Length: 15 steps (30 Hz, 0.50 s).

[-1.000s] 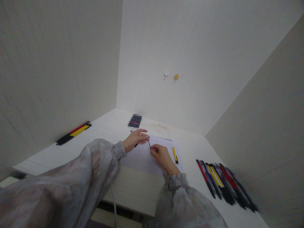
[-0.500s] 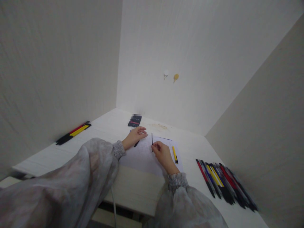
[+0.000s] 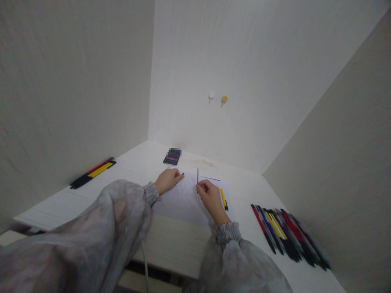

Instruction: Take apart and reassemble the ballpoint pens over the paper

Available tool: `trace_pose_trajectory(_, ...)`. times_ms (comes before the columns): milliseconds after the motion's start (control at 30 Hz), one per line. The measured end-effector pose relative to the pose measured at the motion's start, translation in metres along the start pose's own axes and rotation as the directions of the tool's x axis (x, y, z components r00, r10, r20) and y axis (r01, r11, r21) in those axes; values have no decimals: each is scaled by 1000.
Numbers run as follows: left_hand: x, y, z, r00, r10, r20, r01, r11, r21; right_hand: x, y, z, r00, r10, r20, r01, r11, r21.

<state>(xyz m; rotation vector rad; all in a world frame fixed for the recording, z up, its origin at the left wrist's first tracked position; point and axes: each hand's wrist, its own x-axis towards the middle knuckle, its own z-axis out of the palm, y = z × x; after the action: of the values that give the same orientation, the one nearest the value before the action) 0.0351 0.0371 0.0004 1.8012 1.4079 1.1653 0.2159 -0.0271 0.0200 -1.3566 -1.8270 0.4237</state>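
Between the thumb and fingers of my right hand [image 3: 210,198] a thin dark pen refill [image 3: 198,175] stands nearly upright over a white sheet of paper [image 3: 183,209]. My left hand [image 3: 167,180] is closed at the upper left of the sheet. The tip of a small black pen part [image 3: 183,174] pokes out past its fingertips; the rest is hidden in the hand. Just right of my right hand lies a yellow pen [image 3: 224,198] with a black end. A thin dark blue strip [image 3: 210,178] runs along the sheet's far edge.
Several red, yellow, blue and black pens [image 3: 288,236] lie in a row on the right. More pens [image 3: 93,173] rest by the left wall. A phone [image 3: 172,158] lies near the back wall, which bears two small hooks [image 3: 224,99]. A cable [image 3: 145,264] hangs at the front edge.
My left hand has come down and its fingers have closed; the black piece that lay beneath it now shows at its fingertips. My right hand still holds the refill, slightly shifted.
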Motion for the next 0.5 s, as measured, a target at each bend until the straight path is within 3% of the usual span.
trace_pose_trajectory(67,2,6,2,998,-41,52,54,961,-272,-1,0,2,997,-20,72,20,1000,1)
trace_pose_trajectory(133,2,10,4,988,-95,120,147,818,-556,-2,0,5,989,-30,144,32,999,-12)
trace_pose_trajectory(200,1,12,6,977,-133,167,213,647,-732,-3,0,6,981,-32,191,38,999,-28)
trace_pose_trajectory(300,0,11,7,965,-148,215,261,528,-808,-4,-1,6,978,-36,206,45,998,-39)
trace_pose_trajectory(500,-1,9,9,960,-123,251,277,530,-801,-3,0,5,980,-33,196,41,998,-41)
